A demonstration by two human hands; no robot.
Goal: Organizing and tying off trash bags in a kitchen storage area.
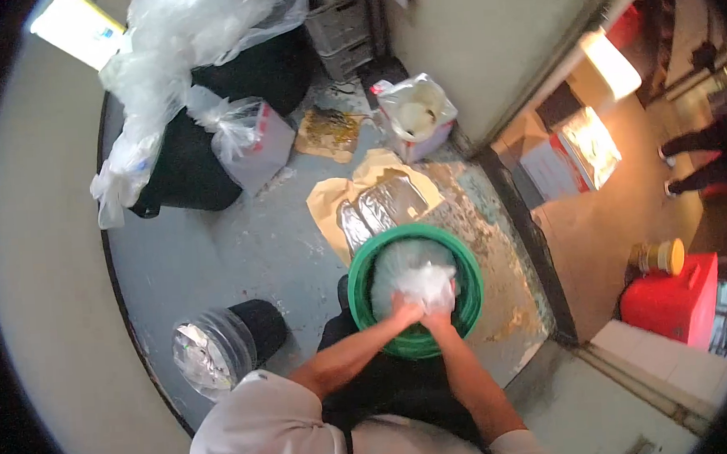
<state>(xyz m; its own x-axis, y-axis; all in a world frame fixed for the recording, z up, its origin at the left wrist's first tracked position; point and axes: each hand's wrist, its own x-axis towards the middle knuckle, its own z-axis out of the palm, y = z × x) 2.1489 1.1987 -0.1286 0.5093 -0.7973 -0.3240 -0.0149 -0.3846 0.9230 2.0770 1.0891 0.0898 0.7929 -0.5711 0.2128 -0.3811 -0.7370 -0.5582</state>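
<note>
A round green tub (356, 290) stands on the floor right in front of me. Inside it is a bunched, translucent plastic bag (413, 274), puffed at the far side and gathered at the near side. My left hand (407, 308) and my right hand (440, 313) are close together over the tub, both gripping the gathered plastic. The bag partly covers my fingers. What the bag contains cannot be made out. Under the tub's far edge lies torn brown paper (324, 198) with dark, shiny plastic-wrapped slabs (381, 207) on it.
At left stands a black bin (263, 330) with a clear liner. Black bins (191, 169) under big plastic bags (172, 57) fill the back left. A tied bag-covered box (259, 149), stained cardboard (329, 132) and a lined container (416, 114) sit ahead. Beyond the doorway is a person's legs (702, 156).
</note>
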